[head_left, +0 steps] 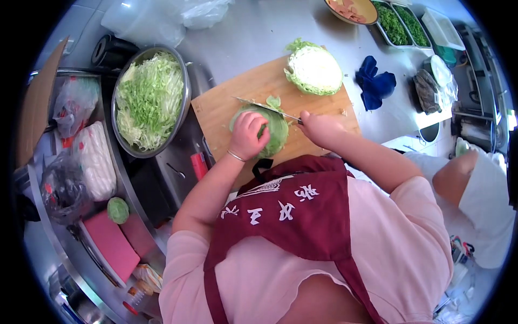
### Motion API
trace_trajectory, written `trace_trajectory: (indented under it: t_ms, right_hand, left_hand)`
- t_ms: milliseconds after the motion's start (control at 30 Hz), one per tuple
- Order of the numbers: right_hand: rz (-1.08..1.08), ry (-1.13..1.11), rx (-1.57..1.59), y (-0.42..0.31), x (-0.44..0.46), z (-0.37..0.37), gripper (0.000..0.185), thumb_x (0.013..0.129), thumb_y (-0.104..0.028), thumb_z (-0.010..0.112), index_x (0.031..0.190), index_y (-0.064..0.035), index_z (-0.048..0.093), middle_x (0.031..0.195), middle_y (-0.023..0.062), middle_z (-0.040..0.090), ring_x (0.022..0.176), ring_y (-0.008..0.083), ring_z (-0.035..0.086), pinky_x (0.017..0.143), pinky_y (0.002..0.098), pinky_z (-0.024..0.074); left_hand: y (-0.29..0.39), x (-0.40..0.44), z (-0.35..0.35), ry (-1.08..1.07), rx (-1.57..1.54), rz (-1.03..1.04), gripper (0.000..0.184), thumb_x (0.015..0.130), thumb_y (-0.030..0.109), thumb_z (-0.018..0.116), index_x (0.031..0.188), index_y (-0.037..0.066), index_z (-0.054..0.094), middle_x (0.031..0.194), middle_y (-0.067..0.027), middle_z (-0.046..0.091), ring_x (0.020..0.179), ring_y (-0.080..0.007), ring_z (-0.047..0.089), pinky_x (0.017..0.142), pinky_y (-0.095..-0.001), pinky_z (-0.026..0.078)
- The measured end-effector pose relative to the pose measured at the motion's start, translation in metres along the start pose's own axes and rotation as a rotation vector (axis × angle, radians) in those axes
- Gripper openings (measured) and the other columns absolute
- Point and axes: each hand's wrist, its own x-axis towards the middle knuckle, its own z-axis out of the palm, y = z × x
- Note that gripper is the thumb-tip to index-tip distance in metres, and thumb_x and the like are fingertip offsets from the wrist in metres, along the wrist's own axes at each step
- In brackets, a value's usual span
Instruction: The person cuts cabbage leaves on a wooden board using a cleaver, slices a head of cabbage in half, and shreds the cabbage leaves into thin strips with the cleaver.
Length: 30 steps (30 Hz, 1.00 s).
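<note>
My right hand (319,129) is closed round the dark handle of a kitchen knife (268,107). The knife's blade reaches left across the far side of a cut cabbage piece (277,135). On top of that piece rests my left hand (249,135), its fingers curled against the leaves and partly hidden. Both lie over a wooden cutting board (226,100). A larger cabbage half (315,70), pale cut face showing, sits at the board's far right. A small loose leaf (273,101) lies beside the blade.
Left of the board stands a metal bowl (188,100) of shredded cabbage (151,100). A blue cloth (375,83) lies to the right. Farther back are a bowl (372,13) of sliced food and trays of chopped greens (396,24). Another person (469,200) is at the right.
</note>
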Motion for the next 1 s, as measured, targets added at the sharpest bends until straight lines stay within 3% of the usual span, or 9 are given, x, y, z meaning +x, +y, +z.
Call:
trace_trajectory:
  t_ms: [100, 333, 533, 700, 800, 1000]
  right_hand:
    - [-0.055, 0.108, -0.028, 0.015, 0.021, 0.037, 0.035, 0.097, -0.036, 0.044, 0.097, -0.0009, 0.046, 0.080, 0.0209, 0.064, 0.073, 0.0384, 0.064, 0.065, 0.0485, 0.0513]
    - [0.002, 0.088, 0.068, 0.006, -0.015, -0.005, 0.035, 0.097, -0.036, 0.044, 0.096, -0.0008, 0.045, 0.080, 0.0214, 0.063, 0.075, 0.0376, 0.064, 0.065, 0.0489, 0.0501]
    - [-0.059, -0.009, -0.047, 0.004, -0.030, -0.016, 0.035, 0.098, -0.036, 0.043, 0.097, -0.0005, 0.045, 0.081, 0.0210, 0.064, 0.076, 0.0384, 0.064, 0.064, 0.0485, 0.0498]
    - [-0.055, 0.074, -0.050, 0.016, 0.015, 0.040, 0.034, 0.098, -0.035, 0.043, 0.099, -0.0007, 0.045, 0.083, 0.0213, 0.064, 0.078, 0.0378, 0.065, 0.066, 0.0477, 0.0510]
    - [0.026, -0.002, 0.025, 0.014, 0.015, 0.031, 0.034, 0.098, -0.035, 0.043, 0.098, -0.0010, 0.045, 0.083, 0.0214, 0.064, 0.079, 0.0376, 0.065, 0.067, 0.0473, 0.0515]
    - [-0.006, 0.057, 0.070, -0.002, -0.031, -0.020, 0.034, 0.097, -0.035, 0.045, 0.096, -0.0006, 0.045, 0.080, 0.0208, 0.064, 0.076, 0.0385, 0.064, 0.065, 0.0484, 0.0502]
  left_hand:
    - [0.001, 0.003, -0.003, 0.002, 0.005, 0.010, 0.016, 0.071, 0.009, 0.066, 0.085, 0.006, 0.058, 0.088, -0.0100, 0.058, 0.086, -0.0309, 0.055, 0.080, -0.0412, 0.045]
    - [0.000, 0.000, -0.001, -0.001, -0.005, -0.005, 0.015, 0.071, 0.009, 0.065, 0.084, 0.006, 0.058, 0.087, -0.0101, 0.058, 0.086, -0.0310, 0.055, 0.080, -0.0411, 0.046]
    - [-0.001, 0.000, 0.000, 0.009, 0.001, -0.005, 0.015, 0.071, 0.008, 0.065, 0.084, 0.006, 0.058, 0.088, -0.0099, 0.058, 0.086, -0.0307, 0.055, 0.081, -0.0409, 0.046]
    - [0.003, 0.004, -0.003, 0.006, 0.016, 0.018, 0.016, 0.071, 0.008, 0.065, 0.085, 0.006, 0.057, 0.088, -0.0096, 0.058, 0.086, -0.0305, 0.055, 0.081, -0.0407, 0.046]
    - [0.001, 0.001, -0.001, 0.013, 0.014, 0.012, 0.016, 0.071, 0.008, 0.065, 0.084, 0.006, 0.057, 0.087, -0.0095, 0.058, 0.086, -0.0304, 0.055, 0.082, -0.0409, 0.046]
    - [0.003, -0.001, -0.003, 0.010, 0.007, 0.000, 0.015, 0.071, 0.008, 0.065, 0.083, 0.005, 0.058, 0.086, -0.0100, 0.058, 0.085, -0.0303, 0.055, 0.080, -0.0411, 0.046]
